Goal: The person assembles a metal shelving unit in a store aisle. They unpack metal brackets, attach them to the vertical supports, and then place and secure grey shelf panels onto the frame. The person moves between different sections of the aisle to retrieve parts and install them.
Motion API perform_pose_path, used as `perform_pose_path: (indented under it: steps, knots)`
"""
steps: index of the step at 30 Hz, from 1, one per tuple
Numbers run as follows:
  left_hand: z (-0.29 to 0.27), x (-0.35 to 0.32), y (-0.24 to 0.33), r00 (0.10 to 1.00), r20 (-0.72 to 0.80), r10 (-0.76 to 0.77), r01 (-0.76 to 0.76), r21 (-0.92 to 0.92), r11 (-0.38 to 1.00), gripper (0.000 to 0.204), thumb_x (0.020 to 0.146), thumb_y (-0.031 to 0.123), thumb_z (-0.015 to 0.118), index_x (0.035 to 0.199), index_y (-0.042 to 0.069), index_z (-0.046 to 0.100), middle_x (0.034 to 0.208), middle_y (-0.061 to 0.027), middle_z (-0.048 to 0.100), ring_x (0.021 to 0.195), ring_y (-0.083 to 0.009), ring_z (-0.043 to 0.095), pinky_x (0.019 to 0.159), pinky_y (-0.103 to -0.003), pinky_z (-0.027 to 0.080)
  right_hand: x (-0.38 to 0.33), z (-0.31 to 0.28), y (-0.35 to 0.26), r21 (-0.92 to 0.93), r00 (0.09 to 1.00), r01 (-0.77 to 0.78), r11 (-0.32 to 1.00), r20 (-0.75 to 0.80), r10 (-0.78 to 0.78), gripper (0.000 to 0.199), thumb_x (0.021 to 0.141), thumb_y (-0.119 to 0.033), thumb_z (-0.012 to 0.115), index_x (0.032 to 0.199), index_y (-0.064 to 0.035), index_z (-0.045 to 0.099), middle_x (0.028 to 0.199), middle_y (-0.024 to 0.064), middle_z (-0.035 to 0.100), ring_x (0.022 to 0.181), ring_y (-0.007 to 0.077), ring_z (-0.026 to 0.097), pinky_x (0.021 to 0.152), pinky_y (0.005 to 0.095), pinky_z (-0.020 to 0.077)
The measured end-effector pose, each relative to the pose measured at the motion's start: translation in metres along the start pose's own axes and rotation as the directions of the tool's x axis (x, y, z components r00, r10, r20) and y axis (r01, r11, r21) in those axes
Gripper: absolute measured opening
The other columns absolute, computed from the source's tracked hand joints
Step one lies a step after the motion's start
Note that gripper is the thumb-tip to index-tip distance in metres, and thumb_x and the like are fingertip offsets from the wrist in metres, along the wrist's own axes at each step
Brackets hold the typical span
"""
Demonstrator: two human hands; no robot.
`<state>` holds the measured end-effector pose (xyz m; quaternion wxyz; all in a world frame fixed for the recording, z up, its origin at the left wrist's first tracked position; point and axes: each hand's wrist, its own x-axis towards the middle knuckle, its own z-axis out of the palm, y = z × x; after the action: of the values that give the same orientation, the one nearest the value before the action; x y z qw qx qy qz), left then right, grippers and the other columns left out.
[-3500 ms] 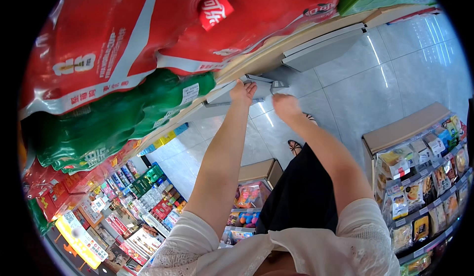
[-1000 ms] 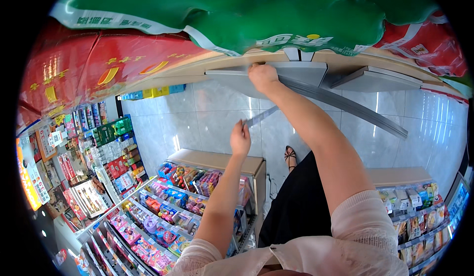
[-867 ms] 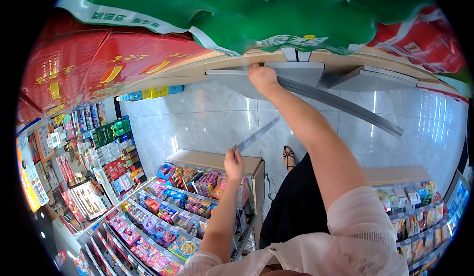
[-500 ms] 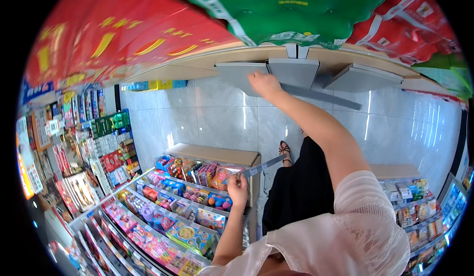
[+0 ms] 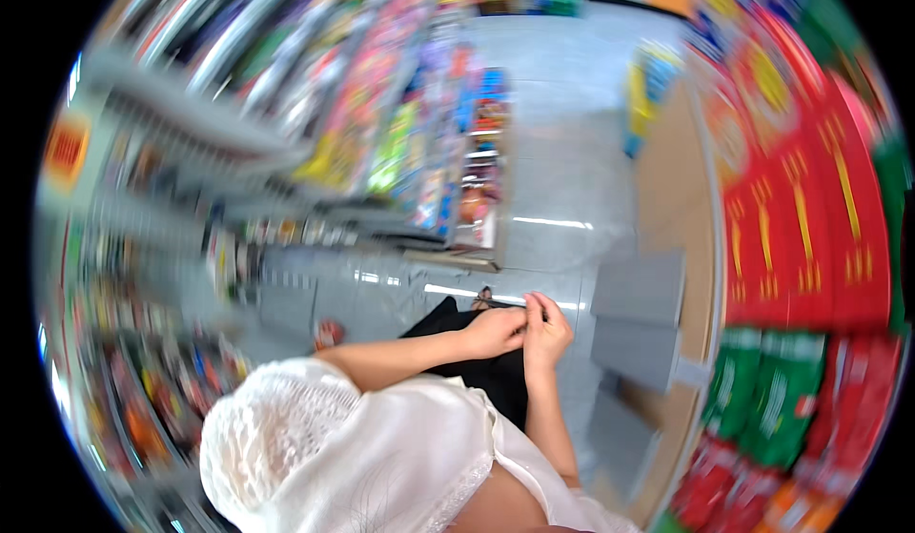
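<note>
Both hands meet in front of my body, above the black skirt. My left hand is closed, with its fingertips against my right hand. The right hand's fingers are bent and pressed together. Whatever might be between the fingers is too small or hidden to make out. Right of the hands, grey panels lean against the beige base of a display stand. Another grey panel stands nearer, beside my right forearm.
Red boxes and green packs are stacked on the right-hand stand. To the left, a tiered shelf holds colourful small packages, blurred by motion. Grey tiled floor runs between them. More stocked shelving stands at the lower left.
The view has swung left, putting the stacked packs on my right. My right hand has left the grey panels, and both hands have come together. The strip in my left hand no longer shows.
</note>
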<state>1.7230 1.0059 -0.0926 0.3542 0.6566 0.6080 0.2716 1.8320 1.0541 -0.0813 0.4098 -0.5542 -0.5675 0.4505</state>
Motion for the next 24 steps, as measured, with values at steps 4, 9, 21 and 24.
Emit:
perform_pose_path:
  steps: [4, 9, 21, 24]
  knots:
    - [-0.013, -0.04, 0.021, 0.964, -0.208, -0.168, 0.15, -0.101, 0.983, 0.019, 0.078, 0.02, 0.061, 0.086, 0.003, 0.055, 0.082, -0.0142, 0.061, 0.078, -0.0353, 0.06, 0.068, -0.044, 0.048, -0.016, 0.02, -0.034, 0.055, 0.969, 0.031, 0.998, 0.242, -0.044, 0.02, 0.088, -0.012, 0.063, 0.101, 0.0022, 0.067, 0.09, 0.0116, 0.07, 0.081, 0.0175, 0.067, 0.073, 0.0288, 0.0516]
    - [-0.037, -0.08, 0.012, 0.852, -0.498, -0.159, 0.173, -0.018, 0.985, 0.019, 0.076, 0.021, 0.062, 0.083, 0.004, 0.054, 0.077, -0.0121, 0.059, 0.075, -0.0332, 0.06, 0.065, -0.044, 0.047, -0.037, 0.051, -0.073, 0.001, 0.768, 0.403, 0.915, 0.543, -0.338, 0.025, 0.093, -0.009, 0.054, 0.115, 0.0016, 0.059, 0.098, 0.0145, 0.069, 0.089, 0.0212, 0.068, 0.078, 0.0306, 0.0529]
    - [-0.127, -0.265, -0.04, 0.432, -0.791, -0.433, 0.321, -0.314, 0.893, 0.018, 0.084, 0.02, 0.057, 0.09, 0.005, 0.05, 0.081, -0.0135, 0.059, 0.074, -0.0364, 0.059, 0.062, -0.045, 0.047, -0.168, 0.195, -0.142, 0.183, 0.231, 0.46, 0.869, 0.92, -0.316, 0.034, 0.094, -0.007, 0.047, 0.127, 0.0021, 0.047, 0.12, 0.0185, 0.059, 0.108, 0.0259, 0.06, 0.09, 0.0339, 0.0478]
    - [-0.157, -0.315, -0.049, 0.325, -0.8, -0.504, 0.299, -0.419, 0.857, 0.019, 0.084, 0.018, 0.059, 0.095, 0.005, 0.049, 0.083, -0.0132, 0.062, 0.077, -0.034, 0.062, 0.063, -0.041, 0.048, -0.206, 0.236, -0.166, 0.195, 0.154, 0.383, 0.903, 0.95, -0.27, 0.035, 0.094, -0.008, 0.048, 0.128, 0.0027, 0.046, 0.124, 0.019, 0.056, 0.111, 0.0266, 0.058, 0.091, 0.0344, 0.0473]
